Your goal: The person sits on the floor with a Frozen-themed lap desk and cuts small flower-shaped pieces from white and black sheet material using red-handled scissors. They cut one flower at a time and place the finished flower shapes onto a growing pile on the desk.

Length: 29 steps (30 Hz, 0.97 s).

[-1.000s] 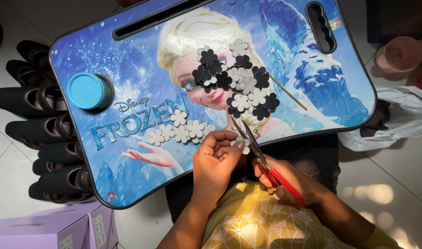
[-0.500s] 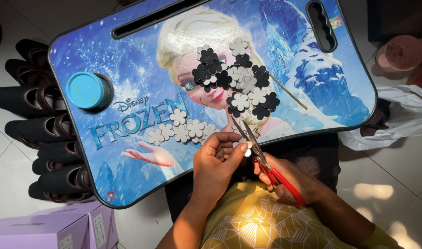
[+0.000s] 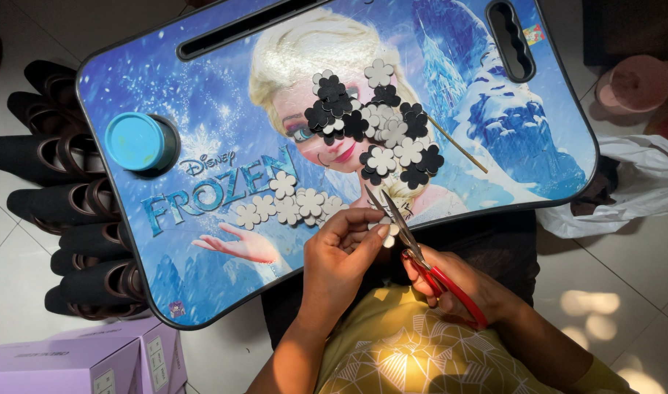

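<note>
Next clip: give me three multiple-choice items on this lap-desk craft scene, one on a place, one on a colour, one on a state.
1. Where does the round tub sit?
A. in the lap desk's cup recess, on its left side
B. on the floor
C. among the flower cutouts

2. What colour are the scissors' handles?
A. blue
B. red
C. yellow

3. How are the scissor blades?
A. shut flat
B. parted around a pale cutout
C. lying on the desk

Answers: 1 A, the blue lid fills the dark recess. 2 B, red loops show in the right hand. 3 B, the left hand holds a pale flower piece between the open blades.
</note>
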Motion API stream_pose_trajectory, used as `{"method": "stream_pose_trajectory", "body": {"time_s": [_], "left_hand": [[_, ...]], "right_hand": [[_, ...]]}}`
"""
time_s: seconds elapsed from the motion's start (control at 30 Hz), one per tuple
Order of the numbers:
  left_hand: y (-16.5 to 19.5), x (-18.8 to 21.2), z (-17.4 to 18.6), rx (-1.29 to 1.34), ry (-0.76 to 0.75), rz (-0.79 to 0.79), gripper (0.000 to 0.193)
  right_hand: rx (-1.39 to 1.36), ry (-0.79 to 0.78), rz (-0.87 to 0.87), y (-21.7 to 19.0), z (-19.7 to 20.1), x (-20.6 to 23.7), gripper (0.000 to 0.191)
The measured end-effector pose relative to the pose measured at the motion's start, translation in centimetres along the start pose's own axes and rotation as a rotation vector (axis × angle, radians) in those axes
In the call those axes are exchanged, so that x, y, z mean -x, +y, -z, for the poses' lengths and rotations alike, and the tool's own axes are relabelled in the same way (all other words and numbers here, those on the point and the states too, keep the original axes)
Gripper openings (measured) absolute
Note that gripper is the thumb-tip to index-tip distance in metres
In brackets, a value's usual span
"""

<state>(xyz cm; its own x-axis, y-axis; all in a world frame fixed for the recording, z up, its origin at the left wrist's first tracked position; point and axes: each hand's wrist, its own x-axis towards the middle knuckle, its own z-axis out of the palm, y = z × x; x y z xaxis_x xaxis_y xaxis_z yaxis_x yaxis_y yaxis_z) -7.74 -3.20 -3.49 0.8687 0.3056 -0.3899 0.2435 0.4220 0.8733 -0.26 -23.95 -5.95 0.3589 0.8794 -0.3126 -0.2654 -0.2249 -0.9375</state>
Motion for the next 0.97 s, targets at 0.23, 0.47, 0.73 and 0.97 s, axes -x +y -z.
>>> {"method": "stream_pose_trajectory", "body": {"time_s": [0.23, 0.47, 0.73, 0.97], "left_hand": [[-0.1, -0.2, 0.1, -0.055, 0.049, 0.02, 0.022], [0.4, 0.0, -0.1, -0.001, 0.072, -0.003, 0.026], [0.2, -0.4, 0.0, -0.001, 0.1, -0.048, 0.029], [-0.1, -0.5, 0.2, -0.055, 0.144, -0.09, 0.033]], "right_hand": [[0.043, -0.015, 0.0, 0.0, 0.2, -0.2, 0.1], [0.097, -0.005, -0.052, -0.4, 0.1, -0.2, 0.101], [0.099, 0.005, -0.025, -0.1, 0.2, -0.2, 0.099], [0.154, -0.024, 0.009, 0.5, 0.5, -0.1, 0.097]]}}
